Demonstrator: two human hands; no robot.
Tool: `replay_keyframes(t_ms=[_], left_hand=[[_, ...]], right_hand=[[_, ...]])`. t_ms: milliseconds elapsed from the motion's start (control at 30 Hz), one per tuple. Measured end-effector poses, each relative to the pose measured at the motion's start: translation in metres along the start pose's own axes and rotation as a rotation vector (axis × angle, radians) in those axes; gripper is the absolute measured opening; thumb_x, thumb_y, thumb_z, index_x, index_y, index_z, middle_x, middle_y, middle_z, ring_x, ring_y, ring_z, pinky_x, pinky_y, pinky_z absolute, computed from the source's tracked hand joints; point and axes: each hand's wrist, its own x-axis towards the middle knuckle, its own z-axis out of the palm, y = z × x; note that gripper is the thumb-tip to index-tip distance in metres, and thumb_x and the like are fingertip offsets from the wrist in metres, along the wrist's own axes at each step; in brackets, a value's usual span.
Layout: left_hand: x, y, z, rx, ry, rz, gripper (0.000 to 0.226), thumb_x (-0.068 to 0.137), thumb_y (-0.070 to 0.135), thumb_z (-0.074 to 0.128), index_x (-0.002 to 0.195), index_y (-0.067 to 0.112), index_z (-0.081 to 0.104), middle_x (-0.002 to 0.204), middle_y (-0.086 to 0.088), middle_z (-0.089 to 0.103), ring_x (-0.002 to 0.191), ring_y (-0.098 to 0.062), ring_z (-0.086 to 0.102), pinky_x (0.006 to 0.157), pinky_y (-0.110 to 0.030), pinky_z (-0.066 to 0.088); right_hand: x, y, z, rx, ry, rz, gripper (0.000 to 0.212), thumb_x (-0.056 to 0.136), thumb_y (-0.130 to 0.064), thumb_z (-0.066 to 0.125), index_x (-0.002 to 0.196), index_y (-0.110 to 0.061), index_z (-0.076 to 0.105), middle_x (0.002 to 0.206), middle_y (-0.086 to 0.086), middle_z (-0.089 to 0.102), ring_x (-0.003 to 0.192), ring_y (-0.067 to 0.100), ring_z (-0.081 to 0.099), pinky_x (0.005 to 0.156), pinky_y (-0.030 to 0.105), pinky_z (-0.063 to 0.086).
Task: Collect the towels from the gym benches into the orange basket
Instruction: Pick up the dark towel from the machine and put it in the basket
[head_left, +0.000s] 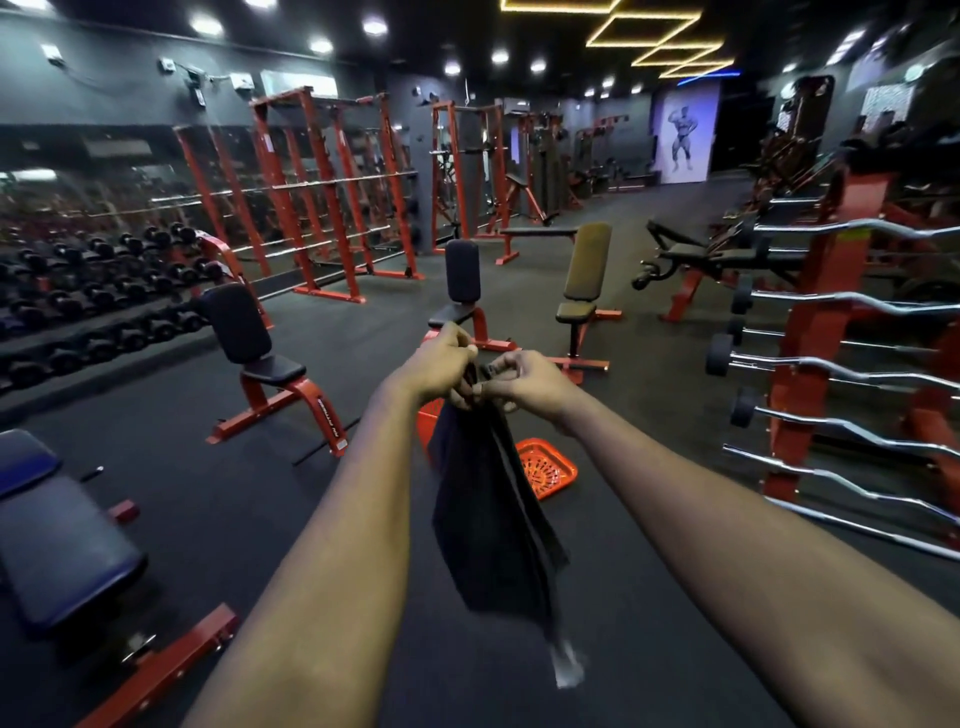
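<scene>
A dark towel hangs down from both my hands in the middle of the view. My left hand pinches its top edge, and my right hand grips the same edge right beside it. The orange basket stands on the black floor behind the towel, which hides most of it; only its right part and a strip of its left rim show. The towel hangs in front of and above the basket.
Red-framed seat benches stand on the floor ahead. A flat blue-black bench is at near left. A dumbbell rack lines the left wall; a barbell rack stands at right.
</scene>
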Motion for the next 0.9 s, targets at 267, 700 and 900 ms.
replay_keyframes(t_ms=[267, 700, 900], left_hand=[[-0.005, -0.043, -0.024, 0.249, -0.111, 0.075, 0.048, 0.073, 0.016, 0.072, 0.114, 0.017, 0.047, 0.103, -0.01, 0.063, 0.092, -0.022, 0.061, 0.078, -0.035, 0.053], [-0.007, -0.109, -0.047, 0.278, 0.185, 0.064, 0.025, 0.087, 0.013, 0.063, 0.069, 0.018, 0.046, 0.067, 0.002, 0.061, 0.066, -0.019, 0.059, 0.055, -0.027, 0.046], [-0.013, -0.054, -0.06, 0.018, -0.038, 0.081, 0.014, 0.081, 0.0, 0.053, 0.073, 0.01, 0.047, 0.064, -0.014, 0.048, 0.053, -0.025, 0.054, 0.046, -0.029, 0.046]], right_hand=[[0.002, -0.013, -0.003, 0.028, 0.143, -0.137, 0.007, 0.072, -0.016, 0.06, 0.074, -0.013, 0.065, 0.067, 0.003, 0.059, 0.066, 0.013, 0.053, 0.062, 0.027, 0.04], [0.016, 0.023, -0.065, -0.308, 0.558, 0.229, 0.02, 0.088, -0.024, 0.053, 0.088, -0.015, 0.07, 0.094, 0.008, 0.068, 0.091, 0.029, 0.059, 0.072, 0.028, 0.039], [0.022, 0.038, -0.086, -0.246, 0.609, 0.422, 0.041, 0.074, -0.028, 0.049, 0.1, -0.004, 0.069, 0.103, 0.016, 0.071, 0.096, 0.036, 0.067, 0.078, 0.035, 0.052]])
